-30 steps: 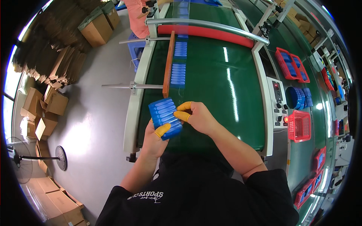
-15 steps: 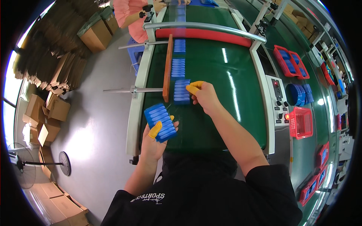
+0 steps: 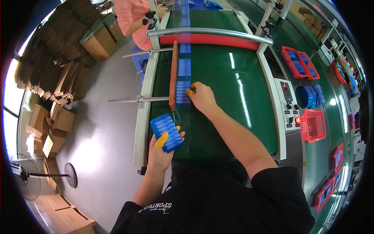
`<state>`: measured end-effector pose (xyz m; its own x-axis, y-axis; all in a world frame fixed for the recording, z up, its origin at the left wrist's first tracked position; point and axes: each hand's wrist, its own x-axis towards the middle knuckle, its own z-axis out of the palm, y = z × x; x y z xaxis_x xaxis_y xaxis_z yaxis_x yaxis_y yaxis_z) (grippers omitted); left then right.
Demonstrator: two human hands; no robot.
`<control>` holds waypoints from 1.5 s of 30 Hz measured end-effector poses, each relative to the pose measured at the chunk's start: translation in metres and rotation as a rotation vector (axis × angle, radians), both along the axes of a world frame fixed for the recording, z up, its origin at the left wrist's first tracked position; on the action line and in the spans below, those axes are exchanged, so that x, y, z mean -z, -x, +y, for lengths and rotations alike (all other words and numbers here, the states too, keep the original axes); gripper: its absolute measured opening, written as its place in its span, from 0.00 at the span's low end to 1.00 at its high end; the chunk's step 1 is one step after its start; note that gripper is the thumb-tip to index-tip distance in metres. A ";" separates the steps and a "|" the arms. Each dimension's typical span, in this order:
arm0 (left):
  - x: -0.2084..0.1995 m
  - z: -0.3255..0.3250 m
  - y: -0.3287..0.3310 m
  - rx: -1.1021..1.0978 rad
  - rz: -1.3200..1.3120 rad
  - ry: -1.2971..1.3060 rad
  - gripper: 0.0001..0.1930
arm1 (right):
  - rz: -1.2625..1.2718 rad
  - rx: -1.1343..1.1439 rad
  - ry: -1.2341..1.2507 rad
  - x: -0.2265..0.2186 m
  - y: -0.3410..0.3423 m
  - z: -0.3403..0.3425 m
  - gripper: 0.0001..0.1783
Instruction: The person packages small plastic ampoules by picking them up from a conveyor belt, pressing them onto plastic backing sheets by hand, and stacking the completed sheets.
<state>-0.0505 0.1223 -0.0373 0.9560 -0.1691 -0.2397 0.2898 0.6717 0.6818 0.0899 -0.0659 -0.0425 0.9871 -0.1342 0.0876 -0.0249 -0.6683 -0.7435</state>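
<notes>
My left hand [image 3: 158, 158], with yellow finger covers, is closed around a blue pack [image 3: 168, 134] with pale ribs, possibly a stack. It is held tilted over the near left of the green belt [image 3: 218, 128]. My right hand [image 3: 203, 98] also wears yellow covers; its bent fingers pinch the right edge of another ribbed blue pack [image 3: 182, 92] lying on the belt. That pack rests along an orange-brown guide bar [image 3: 173, 78]. Farther up the same line lie a second blue pack [image 3: 184, 67] and a third [image 3: 185, 48], close to the red roller.
A metal bar [image 3: 210, 30] and red roller [image 3: 210, 40] cross the belt. To the right stand a control box [image 3: 287, 103], an empty red basket [image 3: 313, 125] and red baskets [image 3: 293, 62] of blue pieces. A person in pink [image 3: 130, 19] is at the far left; cartons [image 3: 58, 119] line the floor.
My right hand has moved the pack on the belt slightly left and away from me, against the guide bar and line. My left hand still holds its pack, nearly unmoved.
</notes>
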 end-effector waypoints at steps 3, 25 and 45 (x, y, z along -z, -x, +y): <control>0.001 -0.001 -0.001 0.007 -0.003 0.011 0.22 | -0.046 0.036 0.013 -0.003 0.001 -0.009 0.16; -0.001 -0.011 -0.005 -0.116 0.030 0.068 0.18 | 0.336 -0.379 -0.661 -0.037 0.078 0.001 0.12; -0.010 0.012 0.001 -0.140 0.074 -0.061 0.19 | -0.086 0.007 0.292 -0.011 -0.050 -0.008 0.18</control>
<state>-0.0513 0.1347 -0.0277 0.9484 -0.0188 -0.3165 0.2478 0.6666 0.7030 0.1403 -0.0735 -0.0310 0.9734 -0.0979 0.2070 0.0246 -0.8541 -0.5196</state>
